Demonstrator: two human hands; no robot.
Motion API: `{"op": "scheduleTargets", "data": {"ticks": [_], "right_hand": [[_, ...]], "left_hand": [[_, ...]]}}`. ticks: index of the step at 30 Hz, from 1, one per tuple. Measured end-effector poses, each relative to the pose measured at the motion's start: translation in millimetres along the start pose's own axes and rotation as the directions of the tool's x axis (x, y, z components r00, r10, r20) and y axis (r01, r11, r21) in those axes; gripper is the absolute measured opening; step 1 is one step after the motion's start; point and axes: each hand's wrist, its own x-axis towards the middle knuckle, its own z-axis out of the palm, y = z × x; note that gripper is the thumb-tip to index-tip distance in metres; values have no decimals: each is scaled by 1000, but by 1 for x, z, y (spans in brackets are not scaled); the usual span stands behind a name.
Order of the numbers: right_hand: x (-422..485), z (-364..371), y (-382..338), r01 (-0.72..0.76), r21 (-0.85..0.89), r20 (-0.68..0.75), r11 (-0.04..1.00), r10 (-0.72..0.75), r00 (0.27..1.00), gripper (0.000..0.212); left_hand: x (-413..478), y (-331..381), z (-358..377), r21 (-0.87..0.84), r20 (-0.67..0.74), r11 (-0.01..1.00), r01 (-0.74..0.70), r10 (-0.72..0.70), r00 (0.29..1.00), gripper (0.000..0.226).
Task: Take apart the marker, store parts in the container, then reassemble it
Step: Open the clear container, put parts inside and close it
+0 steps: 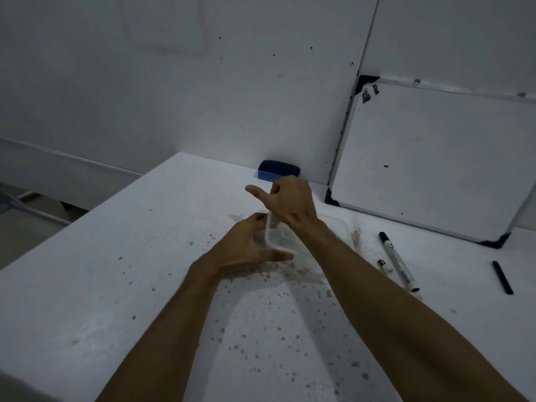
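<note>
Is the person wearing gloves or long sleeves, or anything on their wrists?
No. The left hand and the right hand are both bare, with no gloves. Both forearms are uncovered for all of their length in view: no sleeves, no watch, no bracelet and no ring that can be seen.

Both forearms bare (no sleeves); left hand (246, 248), right hand (287, 201) ungloved.

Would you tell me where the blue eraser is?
The blue eraser lies at the table's far edge against the wall, just beyond the right hand.
</note>
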Motion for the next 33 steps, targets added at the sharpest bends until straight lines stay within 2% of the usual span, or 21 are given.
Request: {"op": "scheduleTargets", "data": {"ticks": [2,6,8,10,11,13,15,16,18,22,24,25,27,30,33], "right_hand": [[-1,0,-2,12,-17,-8,1000,-12,1000,75],[-1,-3,-4,27,-10,-16,1000,-27,1000,72],[-1,-4,-5,26,5,-14,1000,-26,1000,72],[2,-5,-7,21,-42,71,999,-18,997,71],[5,-7,-8,22,-89,142,996,-9,990,71],[13,-13,-9,52,-158,256,986,-10,967,71],[20,-19,-10,96,-149,318,984,-44,947,70],[21,-21,-11,124,-134,346,983,-71,936,68],[20,-24,-10,160,-92,415,983,-108,903,64],[14,-23,-10,60,58,543,997,-82,835,63],[10,-22,-13,26,78,575,997,-66,816,64],[9,-22,-15,11,84,566,996,-56,823,64],[6,-19,-17,-16,113,523,993,-45,851,66],[1,-15,-14,-50,204,430,978,-44,902,65],[-3,-16,-12,-5,273,303,962,-81,949,62]], "left_hand": [[3,0,5,-16,3,999,45,-45,999,88],[-2,3,2,-71,-1,997,-16,16,1000,99],[0,3,3,-86,14,996,25,-23,1000,103],[22,-37,17,-153,69,983,103,-94,993,123],[29,-53,23,-162,42,981,104,-99,994,136],[20,-46,21,-181,49,977,114,-107,993,151],[-3,-2,5,-137,57,980,144,-138,989,133],[-6,5,4,-96,38,989,111,-108,993,126],[-6,6,2,-83,48,990,117,-113,992,136],[5,-2,6,-138,51,982,128,-122,991,148],[0,5,3,-93,82,988,123,-116,990,129],[1,3,3,-99,79,990,99,-92,993,112],[1,0,0,-112,47,993,41,-36,998,92],[3,-4,1,-108,44,994,6,-2,999,88],[4,-1,1,-107,50,994,30,-25,998,84]]}}
